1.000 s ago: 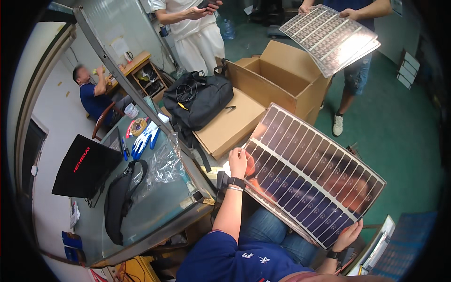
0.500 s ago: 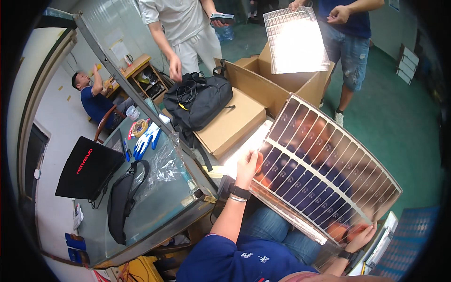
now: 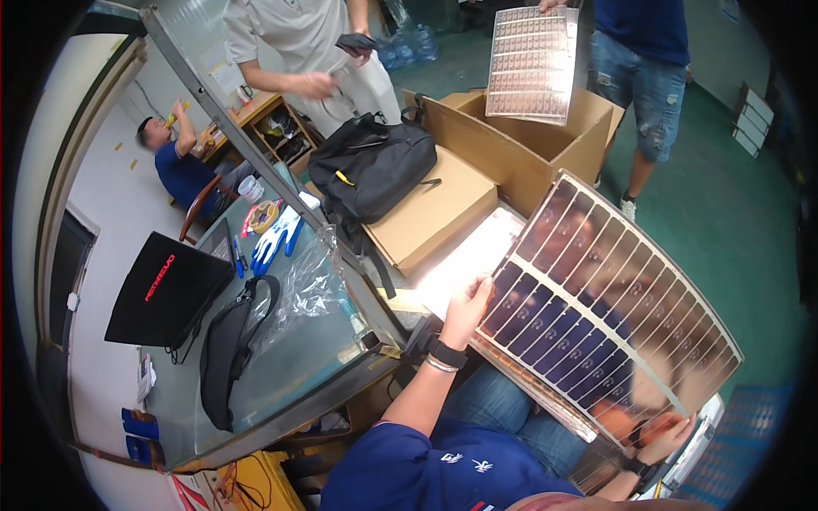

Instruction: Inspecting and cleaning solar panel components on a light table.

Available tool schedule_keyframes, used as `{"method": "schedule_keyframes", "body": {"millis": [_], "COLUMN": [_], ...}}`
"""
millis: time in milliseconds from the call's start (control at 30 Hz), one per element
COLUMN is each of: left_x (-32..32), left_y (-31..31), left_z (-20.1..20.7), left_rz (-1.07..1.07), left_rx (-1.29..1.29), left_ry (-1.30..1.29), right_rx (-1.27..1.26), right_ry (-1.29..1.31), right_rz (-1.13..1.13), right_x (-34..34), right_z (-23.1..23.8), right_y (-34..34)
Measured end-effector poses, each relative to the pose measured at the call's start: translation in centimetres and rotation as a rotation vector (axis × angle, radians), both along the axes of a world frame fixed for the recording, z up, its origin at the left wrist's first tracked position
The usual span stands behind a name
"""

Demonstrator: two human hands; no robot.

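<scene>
A large, shiny copper-coloured metal sheet (image 3: 673,294) with rows of long narrow panels and a pale central strip is tilted over my lap. My left hand (image 3: 467,308) pinches its left edge, with the thumb on top. At the near right corner my right hand (image 3: 667,439) grips the sheet, its fingers partly seen through or beside the edge. The surface mirrors orange and dark blue shapes. Below it, the edges of more stacked sheets (image 3: 545,393) show above my jeans. Another bright reflective sheet (image 3: 477,255) lies just beyond my left hand.
An open cardboard box (image 3: 511,140) stands ahead; a co-worker holds a patterned sheet (image 3: 528,68) over it. A black backpack (image 3: 375,166) rests on a flat carton (image 3: 434,217). At left, a glass-topped table (image 3: 298,366) bears a laptop (image 3: 166,289), gloves (image 3: 279,234) and a black bag (image 3: 230,358).
My view has shifted slightly; both my hands keep hold of the sheet. The co-worker's sheet has tilted, now showing its pattern. The other person's hand has risen from the backpack, and the cable there is gone.
</scene>
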State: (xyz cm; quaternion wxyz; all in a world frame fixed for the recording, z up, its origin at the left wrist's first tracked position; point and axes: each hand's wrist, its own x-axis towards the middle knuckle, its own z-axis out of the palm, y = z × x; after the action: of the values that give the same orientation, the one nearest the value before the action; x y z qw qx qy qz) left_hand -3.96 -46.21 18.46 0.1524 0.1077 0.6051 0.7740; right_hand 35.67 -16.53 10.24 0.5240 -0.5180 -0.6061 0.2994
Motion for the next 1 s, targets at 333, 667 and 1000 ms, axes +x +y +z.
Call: {"method": "schedule_keyframes", "body": {"millis": [333, 667, 1000], "left_x": [0.4, 0.7, 0.1], "left_y": [0.4, 0.2, 0.5], "left_z": [0.7, 0.7, -1.6], "left_rz": [0.017, 0.025, 0.058], "left_rx": [-0.014, -0.028, -0.11], "left_ry": [0.055, 0.069, -0.038], "right_rx": [-0.003, -0.096, -0.21], "right_ry": [-0.034, -0.07, 0.215], "right_rz": [-0.019, -0.004, 0.068], "right_x": [-0.6, 0.2, -0.7], "right_z": [1.2, 0.3, 1.4], "right_y": [-0.2, 0.5, -0.8]}}
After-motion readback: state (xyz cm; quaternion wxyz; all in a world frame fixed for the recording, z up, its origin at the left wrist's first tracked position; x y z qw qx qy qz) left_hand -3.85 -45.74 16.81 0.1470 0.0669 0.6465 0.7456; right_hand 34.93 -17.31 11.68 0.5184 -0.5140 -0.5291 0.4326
